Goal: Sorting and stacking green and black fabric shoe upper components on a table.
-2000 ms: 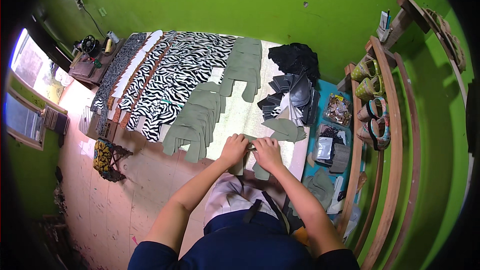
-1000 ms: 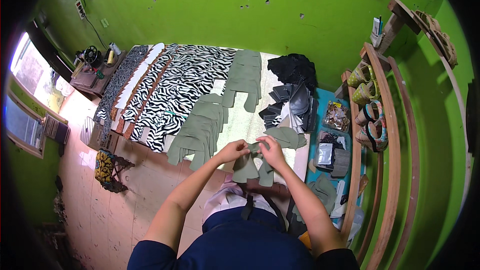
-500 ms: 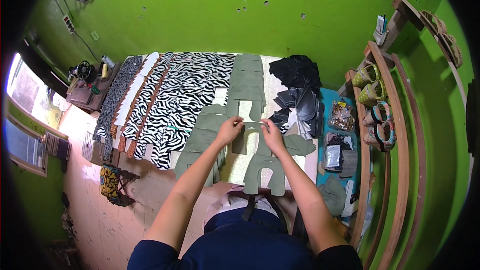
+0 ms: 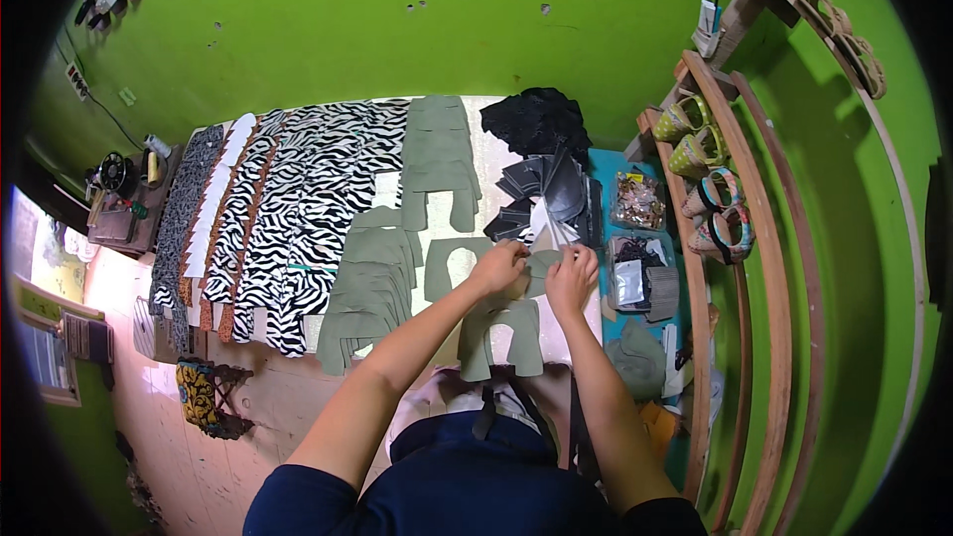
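The left hand [image 4: 499, 266] and the right hand [image 4: 571, 278] are close together above the near right part of the worktable [image 4: 496, 154]. Both hands are closed in a pinch on 1 olive-green cut piece [image 4: 536, 268] of shoe-upper shape, which they hold between them just above the table. The fingers of the left hand grip its left part, and the fingers of the right hand grip its right edge.

Directly under the hands, at the near edge of the table, lies another olive-green piece with 2 legs [image 4: 501, 337]. Just to the left of the left hand there is a flat olive-green piece with a round notch [image 4: 452, 268]. Further to the left, a fanned stack of olive-green pieces [image 4: 367, 303] reaches to the near edge. Toward the far edge there is a second pile of olive-green pieces [image 4: 437, 159].

The left half of the table is covered by zebra-print cut pieces [image 4: 298, 208] in overlapping rows, and beside them, at the left edge, a row of white pieces [image 4: 213, 199] and dark speckled pieces [image 4: 184, 203]. At the far right corner lies a heap of black material [image 4: 536, 124], with dark grey cut pieces [image 4: 541, 194] fanned in front of it.

To the right of the table, a teal surface [image 4: 604, 164] carries small clear bags [image 4: 637, 201]. Beyond it, a wooden rack [image 4: 715, 139] holds decorated sandals [image 4: 720, 223]. The wall [image 4: 397, 20] behind is bright green.
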Motion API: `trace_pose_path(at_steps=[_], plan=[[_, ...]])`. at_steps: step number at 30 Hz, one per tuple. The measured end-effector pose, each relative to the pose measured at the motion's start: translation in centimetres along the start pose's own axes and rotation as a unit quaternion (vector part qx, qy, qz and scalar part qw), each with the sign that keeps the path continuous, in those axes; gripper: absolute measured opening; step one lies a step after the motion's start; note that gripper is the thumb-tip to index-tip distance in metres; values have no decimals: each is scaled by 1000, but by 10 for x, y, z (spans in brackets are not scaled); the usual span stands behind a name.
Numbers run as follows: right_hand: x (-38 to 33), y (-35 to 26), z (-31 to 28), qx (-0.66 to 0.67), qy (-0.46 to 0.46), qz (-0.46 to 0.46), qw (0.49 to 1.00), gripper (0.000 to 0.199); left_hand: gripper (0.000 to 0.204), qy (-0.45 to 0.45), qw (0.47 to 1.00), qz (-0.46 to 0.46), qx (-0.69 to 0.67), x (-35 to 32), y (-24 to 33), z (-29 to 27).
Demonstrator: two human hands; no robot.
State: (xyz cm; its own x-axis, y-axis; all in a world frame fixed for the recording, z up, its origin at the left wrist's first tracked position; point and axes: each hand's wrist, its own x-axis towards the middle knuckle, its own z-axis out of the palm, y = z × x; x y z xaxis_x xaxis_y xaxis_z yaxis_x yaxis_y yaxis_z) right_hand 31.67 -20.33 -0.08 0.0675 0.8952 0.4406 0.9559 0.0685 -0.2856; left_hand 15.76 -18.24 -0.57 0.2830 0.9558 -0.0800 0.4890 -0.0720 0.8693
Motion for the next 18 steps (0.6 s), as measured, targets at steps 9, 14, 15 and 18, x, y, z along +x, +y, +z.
trace_pose_path(at_steps=[9,14,15,18], plan=[[1,28,-22,127,-61,-168,976,11,34,17,967,145,211,-1,40,20],[2,25,-23,243,-120,-140,952,16,22,15,985,61,163,-12,32,22],[5,24,-25,262,-207,-61,941,19,20,32,989,49,133,-14,28,20],[4,26,-3,338,-284,1,897,29,20,70,992,31,99,-21,16,0]])
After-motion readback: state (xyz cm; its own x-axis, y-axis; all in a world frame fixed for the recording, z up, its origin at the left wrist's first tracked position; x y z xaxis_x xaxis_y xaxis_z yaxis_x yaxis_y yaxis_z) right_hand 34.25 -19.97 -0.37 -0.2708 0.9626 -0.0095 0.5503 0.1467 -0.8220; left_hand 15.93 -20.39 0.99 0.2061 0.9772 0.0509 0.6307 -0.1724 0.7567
